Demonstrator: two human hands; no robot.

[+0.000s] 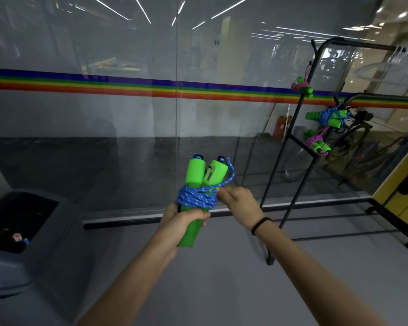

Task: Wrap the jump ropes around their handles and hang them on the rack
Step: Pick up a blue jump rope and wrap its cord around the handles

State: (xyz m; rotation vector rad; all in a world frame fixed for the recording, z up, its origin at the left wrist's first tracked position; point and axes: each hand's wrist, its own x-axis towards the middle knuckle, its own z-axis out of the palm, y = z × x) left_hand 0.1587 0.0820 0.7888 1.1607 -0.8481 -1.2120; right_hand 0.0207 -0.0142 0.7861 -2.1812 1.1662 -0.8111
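My left hand (183,221) grips the lower part of two green jump-rope handles (196,172) held upright side by side. A blue speckled rope (196,196) is coiled around their middle, with one loop rising to the right handle's top. My right hand (237,200) pinches the rope at the right edge of the coil. On the black metal rack (290,137) at the right hang three wrapped ropes: a pink one high up (302,87), a blue one (327,117), and a pink one below it (317,143).
A glass wall with a rainbow stripe (151,88) stands straight ahead. A dark grey bin (28,234) sits at the left. White hangers (393,64) hang on the rack's top bar. A yellow panel (400,180) is at the far right. The floor is grey.
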